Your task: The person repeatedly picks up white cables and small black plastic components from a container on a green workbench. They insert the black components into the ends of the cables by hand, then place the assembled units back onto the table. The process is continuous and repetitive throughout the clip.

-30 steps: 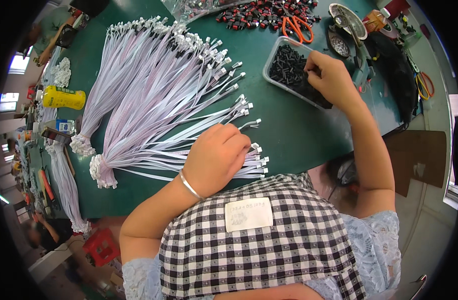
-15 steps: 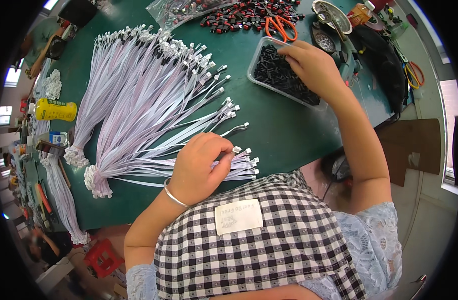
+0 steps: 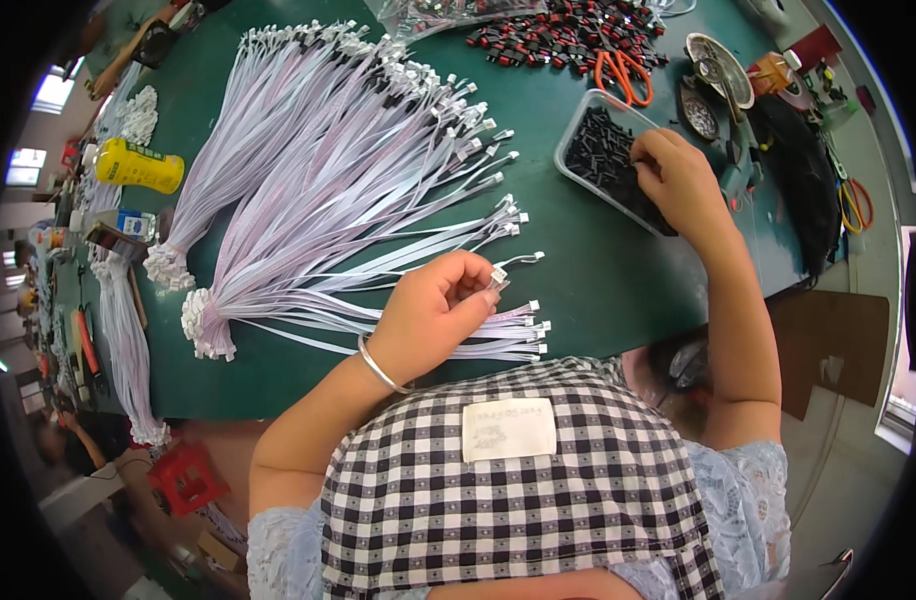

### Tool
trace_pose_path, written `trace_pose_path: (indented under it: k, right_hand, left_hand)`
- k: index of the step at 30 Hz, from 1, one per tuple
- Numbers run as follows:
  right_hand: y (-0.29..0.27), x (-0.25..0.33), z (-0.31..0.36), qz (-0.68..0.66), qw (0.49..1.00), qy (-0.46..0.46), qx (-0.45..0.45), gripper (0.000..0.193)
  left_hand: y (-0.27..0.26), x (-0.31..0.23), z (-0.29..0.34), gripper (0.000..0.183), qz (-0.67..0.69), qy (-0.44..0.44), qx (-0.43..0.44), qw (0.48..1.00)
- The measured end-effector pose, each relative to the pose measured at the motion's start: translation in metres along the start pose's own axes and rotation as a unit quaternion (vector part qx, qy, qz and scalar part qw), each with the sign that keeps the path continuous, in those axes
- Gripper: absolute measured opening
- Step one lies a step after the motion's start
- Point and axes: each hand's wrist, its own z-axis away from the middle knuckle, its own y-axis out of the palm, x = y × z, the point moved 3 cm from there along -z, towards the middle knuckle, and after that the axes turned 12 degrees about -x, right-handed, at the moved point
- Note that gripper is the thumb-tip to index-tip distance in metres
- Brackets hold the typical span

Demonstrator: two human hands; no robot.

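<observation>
My left hand [image 3: 440, 312] is closed in a pinch on a ribbon cable end with a small white connector [image 3: 498, 277], which sticks up past the thumb and index finger. Around that hand fans a bundle of white and pinkish flat ribbon cables [image 3: 328, 200], their connector ends spread to the right. Over the right side of a clear plastic box [image 3: 570, 172], my right hand [image 3: 686, 190] has its fingers curled together. Short black tube pieces [image 3: 600, 150] fill the box. Whatever the right fingertips hold is too small to make out.
Red-and-black small parts [image 3: 578, 35] lie heaped at the back, beside orange-handled scissors [image 3: 623, 78] and a plastic bag [image 3: 448, 15]. A metal dish [image 3: 720, 65] stands back right. A yellow bottle [image 3: 138, 165] lies at left on the green table [image 3: 618, 290].
The view has shifted, so the table things appear farther right. My right hand has drawn back from the box's far side, its fingers more curled. My left hand keeps its pinch.
</observation>
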Motion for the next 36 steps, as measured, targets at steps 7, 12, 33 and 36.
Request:
trace_pose_path:
  k: [7, 12, 33, 36]
  right_hand:
    - [-0.013, 0.055, 0.022, -0.297, 0.954, 0.05, 0.006, 0.017]
    - [0.021, 0.086, 0.056, -0.429, 0.877, 0.146, 0.157, 0.011]
    - [0.052, 0.104, 0.07, -0.541, 0.786, 0.279, 0.11, 0.011]
    - [0.05, 0.107, 0.067, -0.515, 0.818, 0.242, 0.087, 0.01]
  left_hand:
    - [-0.003, 0.015, -0.002, 0.014, 0.121, -0.049, 0.004, 0.991]
    - [-0.002, 0.012, -0.001, 0.013, 0.146, -0.062, -0.005, 0.987]
    - [-0.001, 0.018, -0.004, 0.014, 0.146, -0.072, 0.017, 0.987]
    - [-0.002, 0.019, -0.004, 0.014, 0.142, -0.073, 0.02, 0.987]
